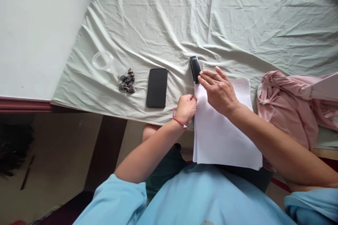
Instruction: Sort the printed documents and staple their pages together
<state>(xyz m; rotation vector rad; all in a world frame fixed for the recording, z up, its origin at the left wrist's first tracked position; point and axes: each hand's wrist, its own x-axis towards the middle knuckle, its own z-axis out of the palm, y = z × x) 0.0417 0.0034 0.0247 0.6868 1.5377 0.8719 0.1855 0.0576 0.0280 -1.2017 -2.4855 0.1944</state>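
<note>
A stack of white paper sheets (pixel 224 133) lies partly on the cloth-covered table and reaches over its front edge toward my body. At the stack's upper left corner is a black stapler (pixel 195 68), its lower end meeting the paper. My right hand (pixel 218 89) is over the top of the sheets, fingers stretched out, with the fingertips touching the stapler's near end. My left hand (pixel 187 107) is closed at the left edge of the stack, pinching the sheets there. A red cord bracelet (pixel 180 122) circles the left wrist.
Left of the paper lies a black phone (pixel 157 88). Farther left are a bunch of keys with beads (pixel 127 82) and a clear plastic cup (pixel 105 61) on its side. Crumpled pink cloth (pixel 287 105) is to the right. The pale green tablecloth (pixel 169 17) is wrinkled.
</note>
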